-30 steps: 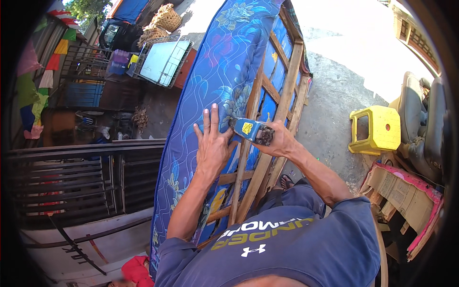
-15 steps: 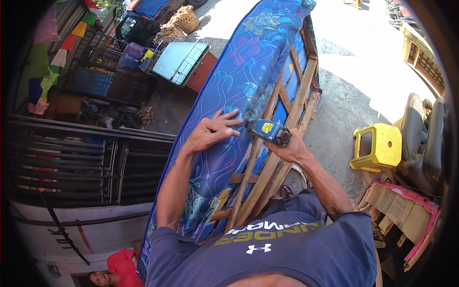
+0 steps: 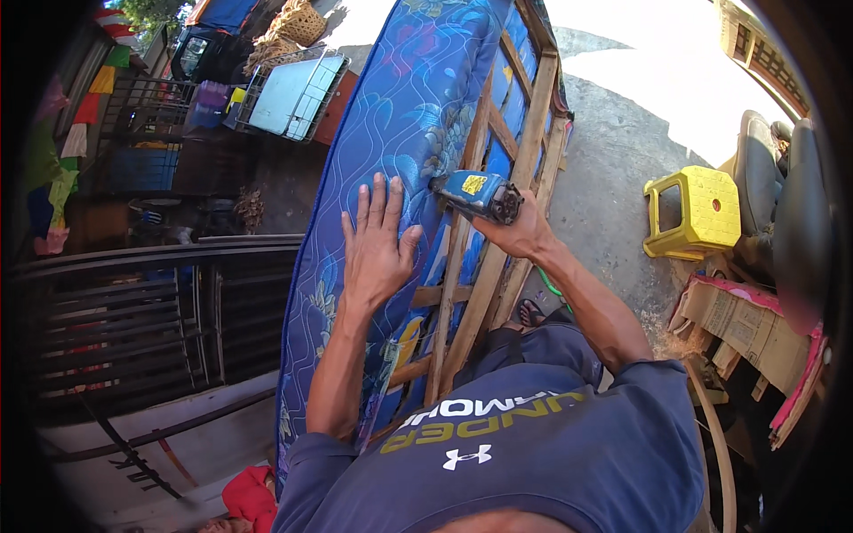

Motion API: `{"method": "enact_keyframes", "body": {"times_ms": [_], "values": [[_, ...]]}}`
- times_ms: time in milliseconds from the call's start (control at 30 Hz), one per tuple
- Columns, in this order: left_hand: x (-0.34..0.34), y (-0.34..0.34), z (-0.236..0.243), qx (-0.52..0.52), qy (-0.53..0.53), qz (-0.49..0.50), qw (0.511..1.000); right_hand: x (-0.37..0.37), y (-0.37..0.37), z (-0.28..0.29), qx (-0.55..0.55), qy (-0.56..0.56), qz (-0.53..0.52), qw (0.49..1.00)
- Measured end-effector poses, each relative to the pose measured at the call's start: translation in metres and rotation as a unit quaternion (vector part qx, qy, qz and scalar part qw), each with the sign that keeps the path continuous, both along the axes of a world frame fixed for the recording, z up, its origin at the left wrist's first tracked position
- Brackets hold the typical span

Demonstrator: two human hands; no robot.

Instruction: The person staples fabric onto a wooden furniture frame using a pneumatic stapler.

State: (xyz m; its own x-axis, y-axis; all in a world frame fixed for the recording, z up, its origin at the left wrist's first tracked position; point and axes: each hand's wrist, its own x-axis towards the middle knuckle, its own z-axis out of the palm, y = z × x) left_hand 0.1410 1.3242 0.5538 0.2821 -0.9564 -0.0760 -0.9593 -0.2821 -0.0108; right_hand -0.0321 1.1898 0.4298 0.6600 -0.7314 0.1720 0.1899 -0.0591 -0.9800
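Observation:
A long padded piece of furniture stands before me, covered in blue flowered fabric (image 3: 355, 160). Along its right side runs an open wooden frame (image 3: 536, 124) of slats, with more blue cloth behind them. My left hand (image 3: 380, 249) lies flat on the quilted fabric, fingers stretched out. In my right hand (image 3: 515, 229) is a blue staple gun (image 3: 471, 188) with a yellow label. Its nose points left and meets the fabric's edge beside the frame, just right of my left fingers. Whether the tip presses on the cloth I cannot tell.
To the right stand a yellow plastic stool (image 3: 702, 209), black padded seats (image 3: 764, 169) and a pile of cardboard (image 3: 746, 324). A green hose (image 3: 549, 282) lies near my foot. On the left are a metal grille (image 3: 115, 320) and a wire rack (image 3: 298, 98). Someone in red (image 3: 249, 497) is at lower left.
My left hand has gone from raised, curled fingers to lying flat on the fabric, slightly lower. The staple gun stays at the fabric's edge. The whole view has shifted a little.

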Motion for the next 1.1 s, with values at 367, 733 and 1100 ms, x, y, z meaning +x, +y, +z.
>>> {"method": "enact_keyframes", "body": {"times_ms": [367, 733, 1100], "values": [[-0.035, -0.001, 0.01, 0.024, -0.073, 0.078, 0.994, -0.011, 0.016, 0.022, -0.072, 0.023, 0.06, 0.995], [-0.037, 0.0, 0.008, 0.022, -0.074, 0.088, 0.993, -0.012, 0.038, 0.039, -0.097, 0.062, 0.075, 0.991], [-0.023, 0.014, -0.001, -0.019, -0.096, 0.061, 0.993, -0.015, 0.064, 0.053, -0.087, 0.055, 0.111, 0.988]]}}
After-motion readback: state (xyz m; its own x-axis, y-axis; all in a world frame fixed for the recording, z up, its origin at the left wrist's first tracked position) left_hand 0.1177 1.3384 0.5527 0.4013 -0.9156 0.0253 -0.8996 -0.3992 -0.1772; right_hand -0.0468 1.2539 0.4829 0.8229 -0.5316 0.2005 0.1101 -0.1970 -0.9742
